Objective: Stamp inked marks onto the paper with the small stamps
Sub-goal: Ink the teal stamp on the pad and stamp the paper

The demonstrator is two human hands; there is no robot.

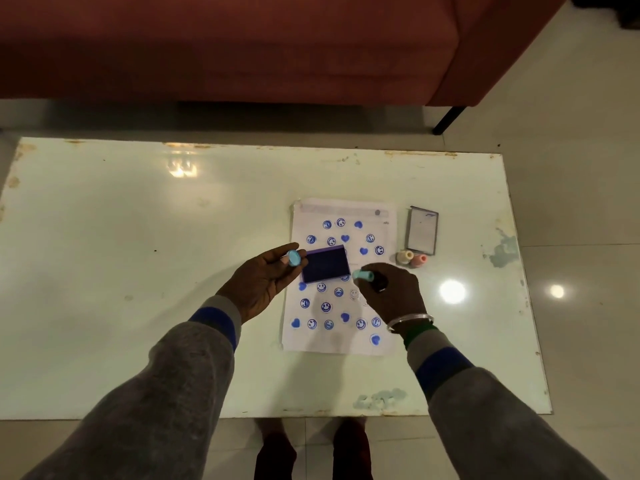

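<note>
Centrally, on a pale table: paper, lying flat, covered with blue smiley and heart marks.
Ink pad: dark blue, open, resting on the paper's middle, left of centre.
Pad lid: on the table just right of the paper's top corner, inside facing up.
Cream stamp and pink stamp: side by side, touching or nearly so, on the table just below the lid.
Left hand: palm up beside the pad's left edge, fingers curled around a light blue cap, its round face tilted toward the camera.
Right hand: above the paper's right half, fingers pinched on a light blue stamp pointing left toward the pad's lower right corner; contact with the pad cannot be told. Bangle at the wrist.
Red sofa: beyond the table.
</note>
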